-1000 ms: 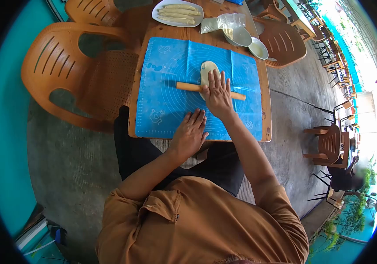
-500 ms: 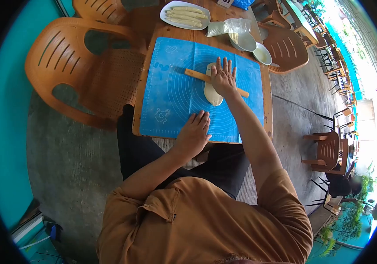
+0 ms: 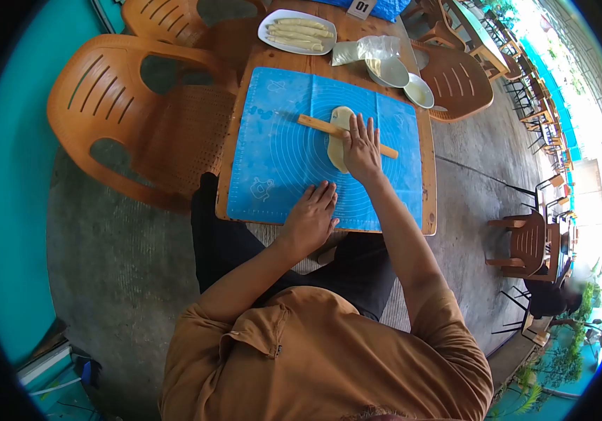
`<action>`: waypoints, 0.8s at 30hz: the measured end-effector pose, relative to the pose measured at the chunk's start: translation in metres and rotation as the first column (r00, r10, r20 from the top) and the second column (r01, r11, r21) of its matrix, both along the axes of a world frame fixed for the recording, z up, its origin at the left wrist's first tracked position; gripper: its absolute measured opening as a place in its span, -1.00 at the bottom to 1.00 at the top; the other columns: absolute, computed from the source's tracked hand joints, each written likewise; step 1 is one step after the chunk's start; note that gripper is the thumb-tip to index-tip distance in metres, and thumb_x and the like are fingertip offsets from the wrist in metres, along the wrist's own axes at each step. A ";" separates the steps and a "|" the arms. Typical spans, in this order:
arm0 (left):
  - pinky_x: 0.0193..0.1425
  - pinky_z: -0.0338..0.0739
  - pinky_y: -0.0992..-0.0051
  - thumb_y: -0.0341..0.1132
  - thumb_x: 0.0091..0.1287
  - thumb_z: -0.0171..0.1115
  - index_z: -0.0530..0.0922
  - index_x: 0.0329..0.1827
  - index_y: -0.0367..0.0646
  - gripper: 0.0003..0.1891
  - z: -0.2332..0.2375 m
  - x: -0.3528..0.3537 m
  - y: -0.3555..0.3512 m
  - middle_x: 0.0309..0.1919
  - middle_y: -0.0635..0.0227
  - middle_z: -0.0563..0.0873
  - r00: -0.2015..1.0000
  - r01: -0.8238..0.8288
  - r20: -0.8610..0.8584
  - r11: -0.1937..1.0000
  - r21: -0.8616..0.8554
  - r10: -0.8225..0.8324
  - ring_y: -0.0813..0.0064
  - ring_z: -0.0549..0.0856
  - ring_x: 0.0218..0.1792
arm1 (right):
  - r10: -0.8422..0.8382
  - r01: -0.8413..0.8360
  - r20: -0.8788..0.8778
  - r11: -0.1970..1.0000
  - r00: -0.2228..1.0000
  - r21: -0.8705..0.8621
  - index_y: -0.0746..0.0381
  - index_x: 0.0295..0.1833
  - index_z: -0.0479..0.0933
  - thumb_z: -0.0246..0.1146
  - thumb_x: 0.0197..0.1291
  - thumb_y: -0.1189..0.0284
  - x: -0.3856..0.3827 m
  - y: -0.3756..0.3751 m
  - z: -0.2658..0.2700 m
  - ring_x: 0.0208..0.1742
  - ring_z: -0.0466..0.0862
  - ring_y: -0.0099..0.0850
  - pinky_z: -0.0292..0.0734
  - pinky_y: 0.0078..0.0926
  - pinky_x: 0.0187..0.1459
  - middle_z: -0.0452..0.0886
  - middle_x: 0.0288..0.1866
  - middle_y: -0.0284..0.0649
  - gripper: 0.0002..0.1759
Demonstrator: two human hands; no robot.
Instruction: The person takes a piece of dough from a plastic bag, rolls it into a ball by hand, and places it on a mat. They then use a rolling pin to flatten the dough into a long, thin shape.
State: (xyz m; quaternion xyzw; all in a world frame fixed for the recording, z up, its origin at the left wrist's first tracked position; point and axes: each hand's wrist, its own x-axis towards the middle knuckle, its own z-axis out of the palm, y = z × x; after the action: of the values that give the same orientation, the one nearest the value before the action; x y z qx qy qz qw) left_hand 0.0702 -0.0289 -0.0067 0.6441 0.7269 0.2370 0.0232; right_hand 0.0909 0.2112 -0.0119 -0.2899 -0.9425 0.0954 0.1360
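A wooden rolling pin (image 3: 320,125) lies slantwise across a flattened oval of pale dough (image 3: 339,151) on the blue silicone mat (image 3: 266,151). My right hand (image 3: 364,149) rests palm down on the pin's right part, fingers stretched out rather than wrapped round it. It covers part of the dough's right side. Flat at the mat's near edge lies my left hand (image 3: 313,216), open and holding nothing, a little below the dough's near end.
Beyond the mat, a white plate (image 3: 264,36) bears several long dough strips. A clear plastic bag (image 3: 348,53), a bowl (image 3: 389,74) and a smaller bowl (image 3: 420,92) stand at the far right. Orange chairs (image 3: 90,91) flank the wooden table (image 3: 427,182).
My right hand has slid slightly right and towards me, showing more of the dough's far end. The pin stays across the dough. My left hand hardly moves; the view shifts slightly.
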 end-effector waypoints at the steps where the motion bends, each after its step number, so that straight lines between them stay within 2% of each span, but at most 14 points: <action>1: 0.71 0.22 0.06 -0.10 0.47 0.31 0.52 0.43 -0.44 -0.37 0.002 0.000 0.001 0.54 -0.04 0.48 1.000 0.009 0.005 1.000 -0.005 -0.009 0.02 0.39 0.61 | -0.009 0.009 0.005 1.000 1.000 -0.005 0.27 0.74 0.13 -0.23 0.71 0.08 -0.001 0.000 0.001 0.81 -0.09 0.15 -0.25 0.13 0.76 0.07 0.80 0.04 -0.30; 3: 0.70 0.23 0.06 -0.11 0.47 0.31 0.52 0.43 -0.44 -0.37 0.007 0.000 0.000 0.54 -0.03 0.48 1.000 0.000 0.007 1.000 -0.023 0.000 0.01 0.38 0.61 | -0.011 0.010 0.028 0.999 1.000 0.043 0.26 0.74 0.13 -0.23 0.71 0.10 -0.005 0.004 0.003 0.81 -0.10 0.15 -0.25 0.13 0.76 0.07 0.81 0.02 -0.31; 7: 0.70 0.24 0.06 -0.12 0.47 0.31 0.51 0.45 -0.44 -0.37 0.009 0.001 0.001 0.55 -0.03 0.47 1.000 -0.003 -0.006 1.000 -0.019 0.003 0.01 0.38 0.61 | -0.054 0.049 0.045 0.994 0.998 0.100 0.22 0.76 0.12 -0.26 0.70 0.05 -0.024 0.029 -0.003 0.82 -0.12 0.15 -0.28 0.19 0.75 0.01 0.81 0.09 -0.28; 13: 0.71 0.23 0.08 -0.10 0.50 0.28 0.50 0.46 -0.43 -0.37 0.006 0.002 0.000 0.56 -0.02 0.46 0.998 -0.005 -0.059 1.000 -0.025 0.004 0.04 0.38 0.61 | -0.100 0.096 0.080 0.994 0.992 0.048 0.20 0.77 0.10 -0.28 0.69 0.00 -0.052 0.062 -0.001 0.83 -0.14 0.13 -0.30 0.22 0.74 -0.03 0.82 0.10 -0.25; 17: 0.72 0.22 0.09 -0.09 0.52 0.26 0.50 0.46 -0.43 -0.37 0.000 0.002 0.002 0.57 -0.02 0.45 0.998 -0.003 -0.058 1.000 -0.031 0.001 0.04 0.38 0.62 | -0.218 0.223 0.090 0.974 0.972 -0.050 0.17 0.78 0.06 -0.29 0.67 -0.08 -0.070 0.078 0.000 0.84 -0.18 0.08 -0.32 0.18 0.75 -0.08 0.84 0.08 -0.21; 20: 0.73 0.19 0.10 -0.06 0.54 0.22 0.48 0.49 -0.42 -0.36 0.001 0.001 0.002 0.59 -0.01 0.44 0.997 0.001 -0.071 0.998 -0.067 -0.006 0.06 0.35 0.63 | -0.223 0.222 -0.004 0.972 0.975 -0.077 0.18 0.78 0.04 -0.24 0.68 -0.08 -0.070 0.089 -0.003 0.84 -0.13 0.03 -0.27 0.14 0.76 -0.04 0.83 0.09 -0.21; 22: 0.74 0.17 0.11 -0.03 0.57 0.19 0.46 0.52 -0.40 -0.34 0.003 0.001 0.002 0.60 0.01 0.42 0.997 0.000 -0.081 0.996 -0.094 -0.008 0.09 0.33 0.65 | -0.158 0.086 -0.342 0.972 0.926 -0.218 0.23 0.68 0.25 -0.05 0.66 0.03 -0.065 0.098 -0.008 0.78 0.10 0.01 -0.15 0.13 0.74 0.18 0.73 0.12 -0.31; 23: 0.73 0.18 0.11 -0.04 0.56 0.20 0.47 0.51 -0.41 -0.35 0.004 0.001 0.001 0.59 0.00 0.43 0.996 0.003 -0.083 0.996 -0.088 -0.011 0.08 0.34 0.64 | -0.155 0.084 -0.343 0.973 0.927 -0.214 0.23 0.68 0.25 -0.05 0.66 0.03 -0.058 0.103 -0.011 0.78 0.10 0.01 -0.15 0.13 0.74 0.18 0.73 0.12 -0.31; 24: 0.73 0.18 0.11 -0.04 0.55 0.21 0.47 0.50 -0.42 -0.35 0.005 0.001 0.000 0.58 0.00 0.44 0.996 0.006 -0.084 0.997 -0.082 -0.013 0.07 0.34 0.64 | -0.083 -0.025 -0.461 0.974 0.883 -0.224 0.20 0.57 0.38 0.08 0.59 0.11 -0.049 0.104 -0.010 0.67 0.25 0.01 -0.02 0.14 0.68 0.32 0.61 0.08 -0.40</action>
State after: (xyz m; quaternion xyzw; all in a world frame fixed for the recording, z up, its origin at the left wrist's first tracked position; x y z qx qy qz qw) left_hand 0.0711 -0.0285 -0.0021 0.6555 0.7332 0.1796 0.0200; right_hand 0.0418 0.3156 -0.0222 -0.2859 -0.8606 0.2659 0.3270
